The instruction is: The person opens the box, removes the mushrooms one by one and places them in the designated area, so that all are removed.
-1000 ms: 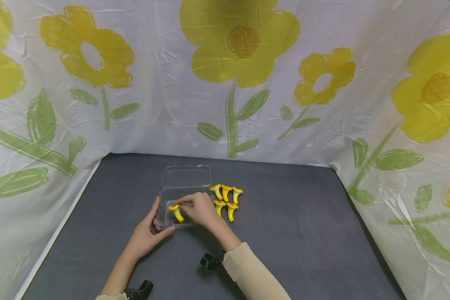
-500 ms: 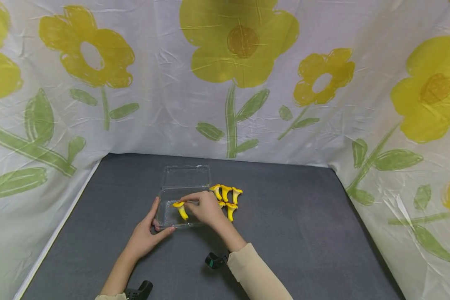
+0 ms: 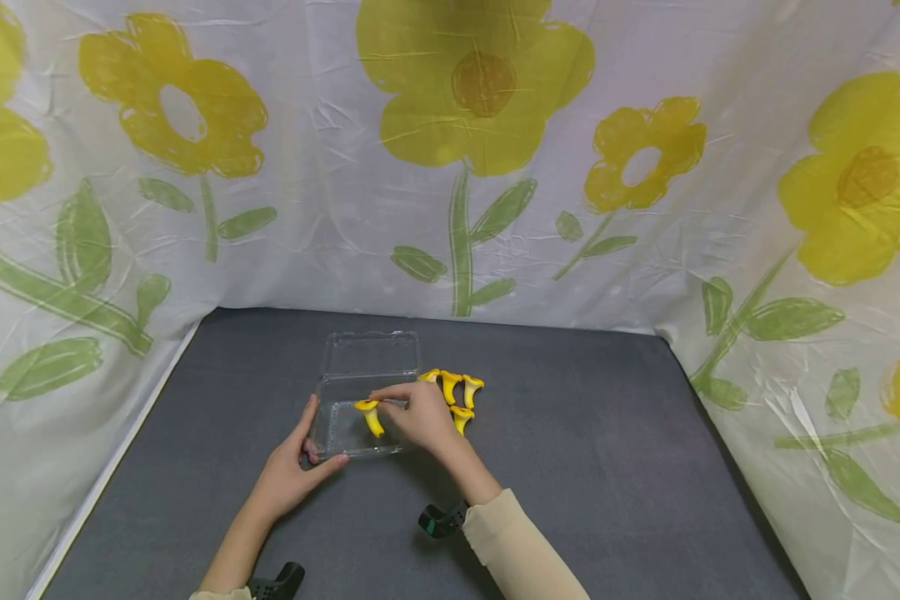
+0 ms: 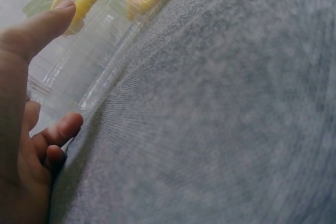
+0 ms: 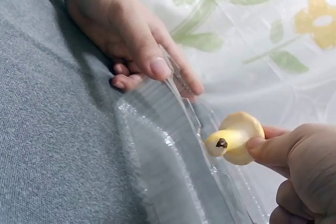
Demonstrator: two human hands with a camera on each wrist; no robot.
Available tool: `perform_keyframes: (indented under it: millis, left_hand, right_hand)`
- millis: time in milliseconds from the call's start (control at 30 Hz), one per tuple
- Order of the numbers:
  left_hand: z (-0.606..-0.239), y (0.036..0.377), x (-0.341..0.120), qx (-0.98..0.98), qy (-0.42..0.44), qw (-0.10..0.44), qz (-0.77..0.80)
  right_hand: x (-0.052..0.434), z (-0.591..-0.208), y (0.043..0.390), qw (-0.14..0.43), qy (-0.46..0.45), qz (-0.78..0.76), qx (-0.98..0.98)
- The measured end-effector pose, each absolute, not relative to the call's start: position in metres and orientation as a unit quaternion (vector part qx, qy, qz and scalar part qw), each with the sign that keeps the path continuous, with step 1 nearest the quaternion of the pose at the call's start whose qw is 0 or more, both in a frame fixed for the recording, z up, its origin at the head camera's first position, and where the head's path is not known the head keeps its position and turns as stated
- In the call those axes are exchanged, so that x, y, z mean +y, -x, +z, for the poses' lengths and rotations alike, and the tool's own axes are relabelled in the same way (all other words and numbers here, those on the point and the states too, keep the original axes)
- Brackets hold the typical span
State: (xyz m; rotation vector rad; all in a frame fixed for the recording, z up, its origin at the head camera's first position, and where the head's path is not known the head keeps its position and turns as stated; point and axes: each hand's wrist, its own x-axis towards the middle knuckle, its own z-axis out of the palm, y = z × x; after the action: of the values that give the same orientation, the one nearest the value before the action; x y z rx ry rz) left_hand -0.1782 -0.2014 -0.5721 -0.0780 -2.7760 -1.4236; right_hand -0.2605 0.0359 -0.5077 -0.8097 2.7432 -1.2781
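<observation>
My left hand [image 3: 287, 477] grips the near left corner of a clear plastic clamshell box [image 3: 336, 423], thumb along the front rim and fingers round the side. The box stands with its lid [image 3: 371, 354] folded back. Over the box, thumb and fingers of my right hand [image 3: 422, 418] pinch a yellow chanterelle mushroom [image 3: 373, 421] by its cap, stem hanging down. From the right wrist, the stem's dark-spotted end on the mushroom [image 5: 239, 137] faces the camera, above the box wall [image 5: 184, 129]. In the left wrist view the left thumb [image 4: 44, 27] overlaps the mushroom.
Several more yellow mushrooms [image 3: 452, 387] lie in two rows just right of the box, partly hidden behind the right hand. A dark grey cloth [image 3: 607, 450] covers the table. White curtains [image 3: 307, 208] printed with yellow flowers enclose the back and sides.
My right hand has shifted a little to the right with the mushroom, staying over the box. It now covers more of the mushrooms behind it. The left hand and box stay in place.
</observation>
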Motion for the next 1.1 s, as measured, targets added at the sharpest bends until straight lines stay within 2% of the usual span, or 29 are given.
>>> perform_keyframes:
  millis: [867, 1100]
  left_hand:
    - [-0.576, 0.18, -0.202, -0.892, 0.018, 0.014, -0.452]
    - [-0.578, 0.179, -0.203, -0.891, 0.026, 0.02, -0.453]
  right_hand:
    - [0.068, -0.507, 0.263, -0.033, 0.229, -0.45, 0.862]
    - [0.081, -0.503, 0.262, -0.025, 0.204, -0.458, 0.865]
